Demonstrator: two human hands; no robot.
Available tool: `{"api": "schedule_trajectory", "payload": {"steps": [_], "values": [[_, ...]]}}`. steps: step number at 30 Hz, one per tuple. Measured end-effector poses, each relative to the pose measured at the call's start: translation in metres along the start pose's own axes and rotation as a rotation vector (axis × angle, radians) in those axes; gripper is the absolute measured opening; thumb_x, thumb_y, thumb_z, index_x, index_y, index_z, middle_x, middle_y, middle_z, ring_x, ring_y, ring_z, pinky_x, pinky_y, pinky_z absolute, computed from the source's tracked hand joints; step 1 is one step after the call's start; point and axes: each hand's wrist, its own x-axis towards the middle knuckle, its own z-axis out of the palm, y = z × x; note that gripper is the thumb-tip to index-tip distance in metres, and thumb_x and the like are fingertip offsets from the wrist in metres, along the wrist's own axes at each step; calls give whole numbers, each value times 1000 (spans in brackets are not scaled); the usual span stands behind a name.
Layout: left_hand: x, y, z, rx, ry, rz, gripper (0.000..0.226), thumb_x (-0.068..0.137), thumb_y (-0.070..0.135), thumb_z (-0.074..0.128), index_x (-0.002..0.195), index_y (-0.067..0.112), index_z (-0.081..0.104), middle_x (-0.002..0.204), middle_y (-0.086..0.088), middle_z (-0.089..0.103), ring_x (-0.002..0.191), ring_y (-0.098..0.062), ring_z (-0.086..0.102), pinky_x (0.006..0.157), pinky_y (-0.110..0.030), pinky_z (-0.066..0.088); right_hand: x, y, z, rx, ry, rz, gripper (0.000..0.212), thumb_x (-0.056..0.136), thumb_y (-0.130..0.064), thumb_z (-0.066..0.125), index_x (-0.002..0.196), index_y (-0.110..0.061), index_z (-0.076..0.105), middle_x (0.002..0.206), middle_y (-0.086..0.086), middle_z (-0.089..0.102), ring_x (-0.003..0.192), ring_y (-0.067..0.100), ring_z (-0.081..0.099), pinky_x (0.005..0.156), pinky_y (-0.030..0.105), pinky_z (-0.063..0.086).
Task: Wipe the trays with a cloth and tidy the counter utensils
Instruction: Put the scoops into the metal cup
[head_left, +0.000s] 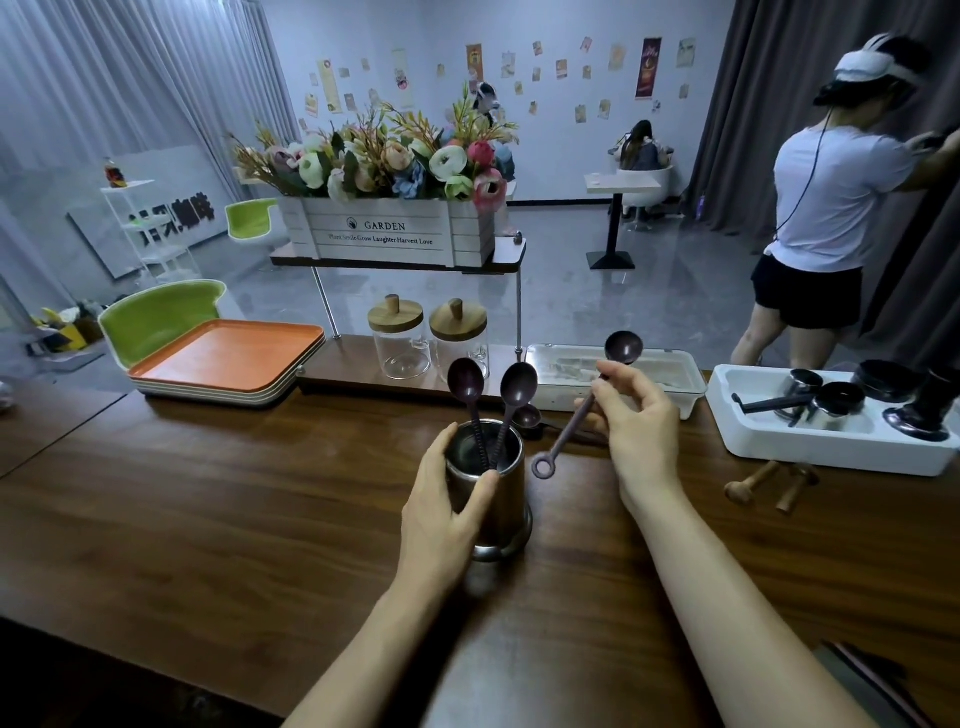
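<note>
The left hand (447, 499) is gripping the metal cup (491, 493) on the surface (208, 493) — the right hand (636, 421) fingers are pinching a purple spoon (587, 405) just beside it.

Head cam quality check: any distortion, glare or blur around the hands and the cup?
Head view: strong wide-angle bending, the counter edge and curtains curve near the borders. Dim, bluish light; soft shadow under the metal cup. Left hand and right hand with its spoon are sharp enough; mild glare on the glass jars.
</note>
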Motion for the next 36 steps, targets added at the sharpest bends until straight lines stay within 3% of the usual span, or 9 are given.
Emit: {"api": "schedule_trajectory", "payload": {"steps": [3,7,14,20,25,31,36], "values": [[-2,1,0,-25,17,-19,66,82,62,68,142,46,46,139,24,57,131,-1,53,109,-43,47,-2,-1,11,27,26,-39,21,96,-5,61,114,-13,68,104,5,62,87,22,72,76,35,62],[-4,0,1,-31,38,-29,67,79,61,73,139,48,48,136,23,59,127,0,56,106,-42,49,-6,6,24,-10,28,-64,22,96,-4,61,116,-13,66,101,-2,60,89,22,72,78,34,61],[-2,-2,1,-35,48,-26,69,78,58,77,139,43,50,137,24,58,126,-2,57,104,-41,51,-21,25,33,-294,-113,-163,25,91,-7,68,108,-25,67,96,-5,67,85,12,70,82,41,60],[-2,-3,4,-42,81,-15,66,76,58,77,136,48,50,134,23,59,124,-1,58,103,-39,52,-34,30,26,-561,-208,-246,20,91,-20,70,105,-35,73,95,-20,73,93,-6,66,85,24,55],[-1,-1,5,-13,104,22,64,76,61,73,133,56,45,133,26,57,125,2,56,101,-26,48,-35,30,19,-717,-242,-330,22,95,-33,64,115,-36,73,109,-22,72,102,-11,61,89,11,48],[4,-3,8,-7,117,18,71,74,66,71,138,42,51,131,24,57,123,4,56,97,-14,44,-32,31,23,-777,-334,-323,22,95,-37,63,114,-36,74,112,-21,71,102,-17,53,90,12,47],[10,-8,7,10,161,4,76,74,69,70,139,35,52,131,22,58,122,2,57,97,-25,49,-25,38,24,-647,-453,-226,23,96,-32,63,117,-35,73,124,-22,64,117,-19,48,91,3,41]]}}
